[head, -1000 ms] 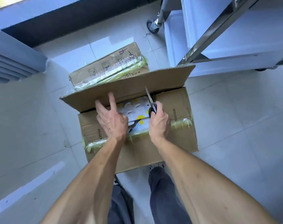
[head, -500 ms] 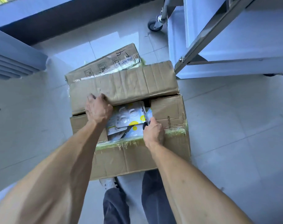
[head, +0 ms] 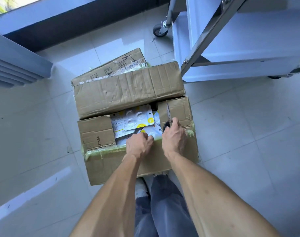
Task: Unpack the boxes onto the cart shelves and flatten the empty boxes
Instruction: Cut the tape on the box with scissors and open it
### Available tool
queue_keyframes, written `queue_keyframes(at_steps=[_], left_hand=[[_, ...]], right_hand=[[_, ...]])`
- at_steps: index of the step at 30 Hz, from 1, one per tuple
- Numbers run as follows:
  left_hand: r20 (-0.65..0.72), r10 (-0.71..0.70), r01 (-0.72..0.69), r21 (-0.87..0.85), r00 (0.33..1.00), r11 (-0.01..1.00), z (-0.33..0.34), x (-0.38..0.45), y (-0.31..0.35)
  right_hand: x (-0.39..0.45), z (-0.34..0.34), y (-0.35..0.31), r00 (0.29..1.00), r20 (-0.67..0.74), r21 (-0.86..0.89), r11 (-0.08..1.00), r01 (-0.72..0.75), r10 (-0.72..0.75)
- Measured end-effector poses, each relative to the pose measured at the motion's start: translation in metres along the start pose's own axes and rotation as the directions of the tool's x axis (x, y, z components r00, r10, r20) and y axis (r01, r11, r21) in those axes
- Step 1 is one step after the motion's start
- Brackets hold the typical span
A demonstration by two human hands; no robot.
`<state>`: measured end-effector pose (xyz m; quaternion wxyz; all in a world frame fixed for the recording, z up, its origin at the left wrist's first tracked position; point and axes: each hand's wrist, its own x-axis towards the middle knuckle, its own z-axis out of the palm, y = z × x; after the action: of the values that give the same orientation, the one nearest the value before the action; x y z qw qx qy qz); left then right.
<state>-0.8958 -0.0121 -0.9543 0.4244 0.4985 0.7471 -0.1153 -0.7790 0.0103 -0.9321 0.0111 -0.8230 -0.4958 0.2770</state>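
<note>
Open cardboard box point(head: 128, 161) sits on tiled floor point(head: 248, 134) w/ white-and-yellow blister packs point(head: 134, 119) inside. Left hand point(head: 139, 144), fingers curled, digs into packs at near edge. Right hand point(head: 175, 135) grips scissors point(head: 168, 115) over right flap. Second box point(head: 111, 65) behind; cart point(head: 231, 40) at upper right.

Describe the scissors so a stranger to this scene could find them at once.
Start at the big open cardboard box on the tiled floor, below the steel cart. At its right inner flap, the right hand grips the scissors. They are the only metal there: a slim silver blade pointing away, black handle, beside white-and-yellow blister packs.
</note>
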Motion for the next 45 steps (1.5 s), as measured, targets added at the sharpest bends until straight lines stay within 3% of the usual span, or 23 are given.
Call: queue_keyframes(at_steps=[5,11,17,25,28,32,36,41,45], left_hand=[[0.053,-0.045,0.047,-0.043,0.998,0.998,-0.012,-0.014,0.005],[0.017,0.035,-0.037,0.12,0.999,0.992,-0.006,-0.045,0.003],[-0.02,0.103,-0.096,0.221,0.994,0.971,-0.001,-0.06,0.0],[-0.114,-0.057,0.076,0.167,0.992,0.983,0.014,-0.048,0.027],[-0.222,-0.045,0.066,0.089,0.974,0.994,0.029,-0.039,0.047],[-0.235,0.05,-0.049,0.007,0.971,0.999,0.058,-0.025,0.101],[-0.27,-0.025,0.027,0.004,0.963,1.0,0.081,-0.017,0.143],[-0.34,-0.184,0.172,-0.067,0.922,0.983,0.083,-0.009,0.153],[-0.341,-0.126,0.134,-0.001,0.932,0.991,0.081,-0.009,0.15]], right_hand=[[-0.033,-0.006,0.008,0.99,-0.055,0.067,0.99,-0.123,0.126],[-0.078,-0.007,0.01,0.983,-0.061,0.121,0.979,-0.164,0.172],[-0.085,-0.021,0.046,0.961,-0.196,-0.034,0.978,-0.204,0.193],[-0.051,-0.044,0.129,0.945,-0.138,-0.088,0.947,-0.31,0.297],[-0.03,-0.052,0.157,0.969,-0.113,-0.181,0.954,-0.239,0.221],[-0.001,-0.058,0.188,0.998,-0.055,-0.334,0.943,0.0,-0.02],[0.01,-0.057,0.193,0.978,0.03,-0.369,0.907,0.204,-0.207],[0.019,-0.057,0.191,0.963,0.109,-0.363,0.892,0.269,-0.246],[0.027,-0.063,0.187,0.957,0.106,-0.368,0.884,0.29,-0.27]])
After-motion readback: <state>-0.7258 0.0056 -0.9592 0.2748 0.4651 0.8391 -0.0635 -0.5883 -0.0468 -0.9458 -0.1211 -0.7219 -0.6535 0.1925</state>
